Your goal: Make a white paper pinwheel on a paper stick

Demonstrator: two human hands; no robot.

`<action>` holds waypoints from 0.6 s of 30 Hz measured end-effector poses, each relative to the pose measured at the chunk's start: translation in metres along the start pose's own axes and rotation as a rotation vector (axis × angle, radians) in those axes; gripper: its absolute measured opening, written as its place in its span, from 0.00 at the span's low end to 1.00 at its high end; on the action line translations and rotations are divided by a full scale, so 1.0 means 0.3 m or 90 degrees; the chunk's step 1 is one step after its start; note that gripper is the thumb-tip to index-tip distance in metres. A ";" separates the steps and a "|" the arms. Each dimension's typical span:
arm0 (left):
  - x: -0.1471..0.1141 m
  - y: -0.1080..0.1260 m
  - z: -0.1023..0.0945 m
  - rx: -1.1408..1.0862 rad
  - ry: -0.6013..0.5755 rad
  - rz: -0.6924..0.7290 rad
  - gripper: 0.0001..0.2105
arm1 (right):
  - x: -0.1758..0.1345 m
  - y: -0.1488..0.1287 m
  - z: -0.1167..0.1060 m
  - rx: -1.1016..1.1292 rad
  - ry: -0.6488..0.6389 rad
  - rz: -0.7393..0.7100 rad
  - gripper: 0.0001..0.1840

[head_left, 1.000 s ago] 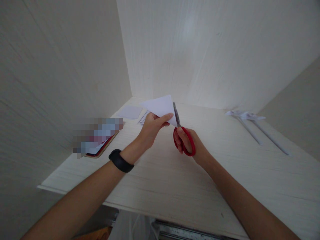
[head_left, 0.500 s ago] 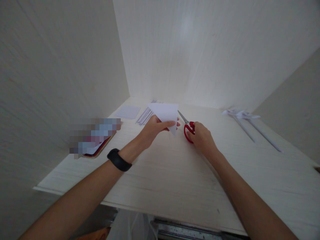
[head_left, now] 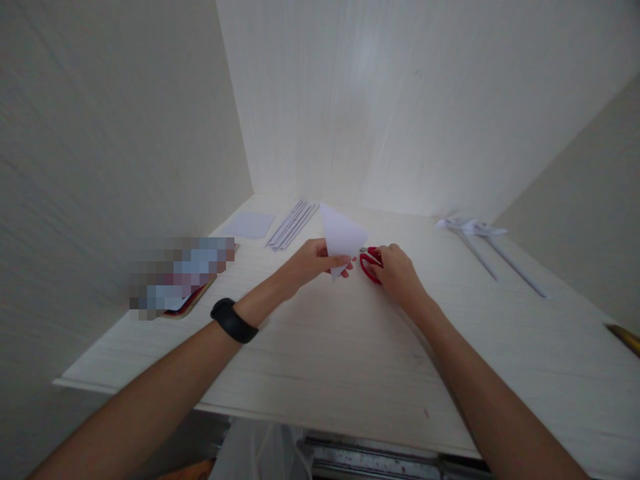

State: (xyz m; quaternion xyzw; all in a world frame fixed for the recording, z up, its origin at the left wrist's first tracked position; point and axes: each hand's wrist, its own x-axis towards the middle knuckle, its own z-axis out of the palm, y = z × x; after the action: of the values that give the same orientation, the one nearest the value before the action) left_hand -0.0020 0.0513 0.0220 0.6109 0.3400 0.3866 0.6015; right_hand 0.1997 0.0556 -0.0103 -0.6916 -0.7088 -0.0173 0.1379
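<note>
A folded, roughly triangular piece of white paper [head_left: 343, 233] is pinched in my left hand [head_left: 320, 259], thumb in front and fingers behind. My right hand [head_left: 398, 268] grips red-handled scissors [head_left: 370, 269] just to the right of the paper. The scissors' blades point up and left, mostly hidden behind the paper's right edge; whether they touch it I cannot tell. Behind my left hand lie several narrow white paper strips [head_left: 293, 225]. A flat white paper square [head_left: 249, 225] rests left of them.
Two white rolled-paper sticks with bow-like paper tops [head_left: 475, 228] lie at the right on the pale tabletop [head_left: 320, 360]. A blurred-out item in a tray [head_left: 193, 293] sits at the left wall. Panels enclose the back and sides.
The paper in my left hand has turned clockwise and its tip now points right. The scissors have come closer, their blades passing behind it. The view has shifted slightly.
</note>
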 end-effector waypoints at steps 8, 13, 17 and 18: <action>0.008 -0.005 -0.002 0.040 0.001 0.021 0.12 | 0.003 -0.002 0.012 0.082 -0.007 -0.044 0.14; 0.009 0.000 -0.001 0.038 0.016 0.029 0.14 | -0.001 -0.001 0.020 0.164 0.012 -0.068 0.12; 0.003 0.009 0.006 0.025 0.022 0.032 0.13 | 0.000 -0.026 -0.001 0.299 0.063 -0.085 0.10; 0.001 0.011 0.007 0.023 0.022 0.031 0.13 | -0.002 -0.036 -0.013 0.346 0.079 -0.091 0.09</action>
State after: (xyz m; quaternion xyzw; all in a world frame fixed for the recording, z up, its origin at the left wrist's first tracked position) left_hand -0.0001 0.0504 0.0255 0.6228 0.3420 0.4053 0.5751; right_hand 0.1895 0.0538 -0.0050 -0.5754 -0.7245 0.1214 0.3597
